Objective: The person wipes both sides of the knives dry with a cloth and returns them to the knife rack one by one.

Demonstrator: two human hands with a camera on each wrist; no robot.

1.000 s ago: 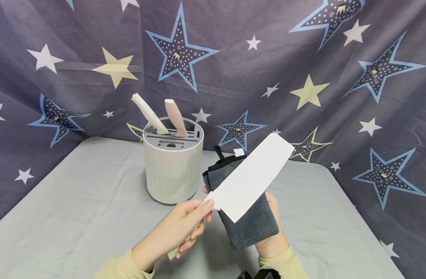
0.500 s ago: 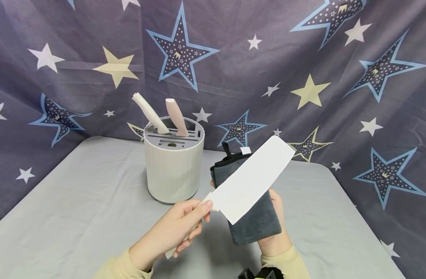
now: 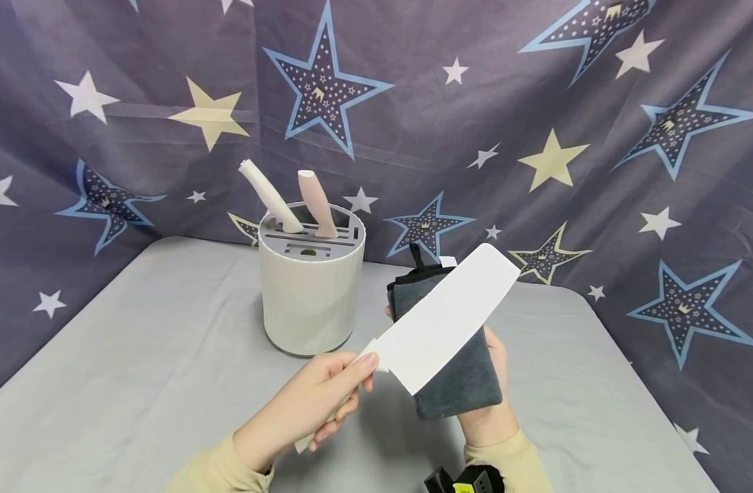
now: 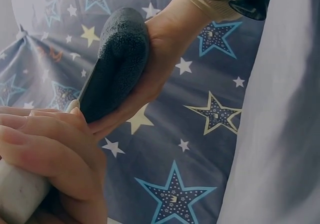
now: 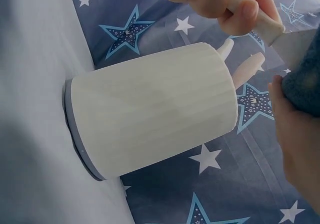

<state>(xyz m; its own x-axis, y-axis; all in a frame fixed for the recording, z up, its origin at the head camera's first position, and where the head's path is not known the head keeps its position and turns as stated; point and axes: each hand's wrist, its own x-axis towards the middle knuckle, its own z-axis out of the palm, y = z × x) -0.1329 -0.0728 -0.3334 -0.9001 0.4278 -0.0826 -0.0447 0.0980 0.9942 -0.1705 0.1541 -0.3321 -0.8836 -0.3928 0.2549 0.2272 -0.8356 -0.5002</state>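
Note:
In the head view, a cleaver with a broad white blade (image 3: 453,318) points up and to the right. My left hand (image 3: 317,400) grips its pale handle (image 4: 20,194), fingers curled round it. Under the blade lies a folded dark grey cloth (image 3: 459,383), with a black edge and a small white tag. My right hand (image 3: 490,383) holds this cloth from beneath against the blade's underside; most of its fingers are hidden. The left wrist view shows the cloth (image 4: 120,58) between the right hand and the blade's edge.
A round ribbed off-white knife block (image 3: 311,294) stands left of the hands. From its slotted grey top rise a white handle (image 3: 270,195) and a pink handle (image 3: 317,204). A grey cloth covers the table (image 3: 136,383); a starry curtain (image 3: 401,123) hangs behind.
The right hand and the grey cloth have slid up and to the right beneath the blade. The left hand and the cleaver stay nearly in place. The view has shifted slightly.

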